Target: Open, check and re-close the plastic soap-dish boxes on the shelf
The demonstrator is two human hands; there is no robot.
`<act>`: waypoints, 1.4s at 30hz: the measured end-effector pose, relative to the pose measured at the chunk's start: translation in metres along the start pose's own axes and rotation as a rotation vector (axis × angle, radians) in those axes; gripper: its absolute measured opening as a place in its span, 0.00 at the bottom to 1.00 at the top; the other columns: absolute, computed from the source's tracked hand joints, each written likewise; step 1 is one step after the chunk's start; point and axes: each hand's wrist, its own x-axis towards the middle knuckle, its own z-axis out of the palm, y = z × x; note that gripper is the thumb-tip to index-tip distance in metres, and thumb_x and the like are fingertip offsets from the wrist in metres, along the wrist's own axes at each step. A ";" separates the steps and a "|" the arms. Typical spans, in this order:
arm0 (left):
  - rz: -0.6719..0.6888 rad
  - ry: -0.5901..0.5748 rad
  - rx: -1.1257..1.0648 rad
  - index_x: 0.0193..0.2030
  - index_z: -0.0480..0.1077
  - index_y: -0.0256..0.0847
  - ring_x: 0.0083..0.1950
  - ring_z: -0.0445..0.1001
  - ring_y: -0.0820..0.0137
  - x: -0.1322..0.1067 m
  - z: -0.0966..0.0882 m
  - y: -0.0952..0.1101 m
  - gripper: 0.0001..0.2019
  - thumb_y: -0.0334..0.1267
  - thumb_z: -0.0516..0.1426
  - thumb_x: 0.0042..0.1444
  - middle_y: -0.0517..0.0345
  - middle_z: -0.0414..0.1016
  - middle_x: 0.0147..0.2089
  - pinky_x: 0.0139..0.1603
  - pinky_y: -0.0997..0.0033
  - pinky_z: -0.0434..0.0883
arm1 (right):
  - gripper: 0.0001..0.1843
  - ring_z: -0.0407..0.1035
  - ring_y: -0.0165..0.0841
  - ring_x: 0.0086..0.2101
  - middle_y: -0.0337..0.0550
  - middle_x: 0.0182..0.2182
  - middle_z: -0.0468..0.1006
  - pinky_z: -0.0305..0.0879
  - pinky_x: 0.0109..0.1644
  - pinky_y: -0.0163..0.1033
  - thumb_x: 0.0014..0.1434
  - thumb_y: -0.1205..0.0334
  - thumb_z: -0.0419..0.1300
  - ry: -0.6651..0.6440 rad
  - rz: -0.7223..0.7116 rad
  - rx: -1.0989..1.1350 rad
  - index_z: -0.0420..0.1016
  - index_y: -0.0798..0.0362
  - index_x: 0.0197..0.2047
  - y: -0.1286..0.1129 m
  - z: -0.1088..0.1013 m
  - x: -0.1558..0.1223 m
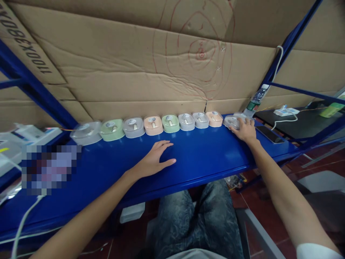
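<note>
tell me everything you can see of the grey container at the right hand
The grey container is low and rounded, apparently plastic, with a glossy see-through top. It sits on the blue tabletop, close beside the rightmost peach container. The right hand lies over its right side, hiding that part; whether it grips the container cannot be told.

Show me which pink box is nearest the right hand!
The rightmost pink box; the other pink box sits between a grey box and a green box.
</note>
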 end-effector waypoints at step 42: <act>0.078 0.115 0.021 0.74 0.63 0.49 0.76 0.63 0.50 -0.001 0.002 0.006 0.35 0.59 0.62 0.64 0.49 0.67 0.74 0.78 0.44 0.60 | 0.16 0.72 0.53 0.58 0.58 0.56 0.73 0.76 0.60 0.56 0.71 0.53 0.61 0.089 -0.562 0.478 0.69 0.50 0.57 -0.110 -0.075 -0.148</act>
